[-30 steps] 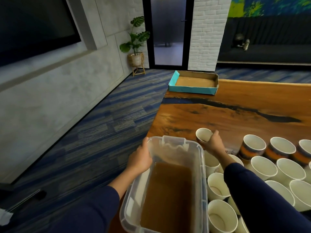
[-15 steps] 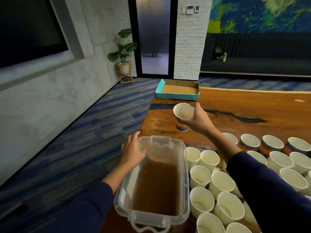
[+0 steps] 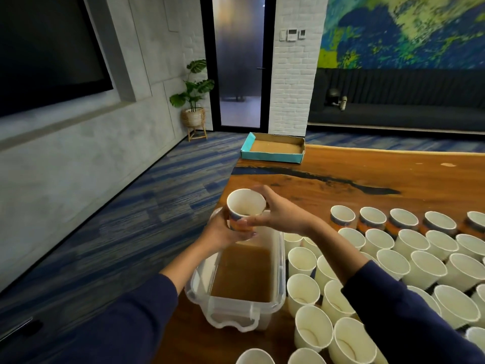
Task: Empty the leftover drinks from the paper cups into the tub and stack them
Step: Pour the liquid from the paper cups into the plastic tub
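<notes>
- Above the far end of the clear plastic tub (image 3: pixel 280 269), both hands hold one paper cup (image 3: pixel 245 208), which is upright with its mouth tipped slightly toward the camera.
- Left hand (image 3: pixel 219 233) wraps the cup's lower part from the left, fingers curled under its base.
- Right hand (image 3: pixel 279 215) grips the cup from the right, thumb across the printed band and fingers curled behind the rim.
- Cup is white inside, with an orange and blue print on its outer wall; no lettering on it can be read.
- Tub stands at the left edge of the wooden table (image 3: pixel 367 174), holds brown liquid, and has a latch handle at its near end.
- Right of the tub, many open paper cups (image 3: pixel 409 264) stand crowded together in rows, some touching the tub's wall; several show a little liquid at the bottom.
- Farther cups in the back row show the same orange and blue print, too small to read.
- At the table's far corner lies a shallow teal cardboard tray (image 3: pixel 271 156), well apart from the cups.
- Beyond it, a potted plant (image 3: pixel 193 101) stands by a glass door (image 3: pixel 237 61), and small wall control panels (image 3: pixel 291 34) hang on white brick, their displays unreadable.
</notes>
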`<action>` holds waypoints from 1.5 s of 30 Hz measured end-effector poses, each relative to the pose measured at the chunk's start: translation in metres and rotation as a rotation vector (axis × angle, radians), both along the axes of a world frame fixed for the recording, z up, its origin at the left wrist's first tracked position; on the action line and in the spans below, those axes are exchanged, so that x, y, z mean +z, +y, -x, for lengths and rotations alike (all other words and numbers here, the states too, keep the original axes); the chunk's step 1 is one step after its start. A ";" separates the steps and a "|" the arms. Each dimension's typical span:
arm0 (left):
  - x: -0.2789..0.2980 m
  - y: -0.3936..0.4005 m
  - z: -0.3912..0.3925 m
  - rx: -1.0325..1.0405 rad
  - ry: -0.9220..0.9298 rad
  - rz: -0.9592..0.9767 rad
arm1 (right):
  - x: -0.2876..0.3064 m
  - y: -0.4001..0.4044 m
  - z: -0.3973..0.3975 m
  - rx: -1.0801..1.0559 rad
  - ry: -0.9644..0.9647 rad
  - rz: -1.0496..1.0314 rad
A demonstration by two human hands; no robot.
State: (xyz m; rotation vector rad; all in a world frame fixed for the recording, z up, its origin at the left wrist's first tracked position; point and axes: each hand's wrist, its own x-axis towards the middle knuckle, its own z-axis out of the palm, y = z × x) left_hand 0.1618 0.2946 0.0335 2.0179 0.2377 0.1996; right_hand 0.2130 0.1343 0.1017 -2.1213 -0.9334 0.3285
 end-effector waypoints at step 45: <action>0.027 0.046 0.039 -0.099 0.018 -1.411 | -0.142 0.002 0.034 -0.597 -0.005 0.131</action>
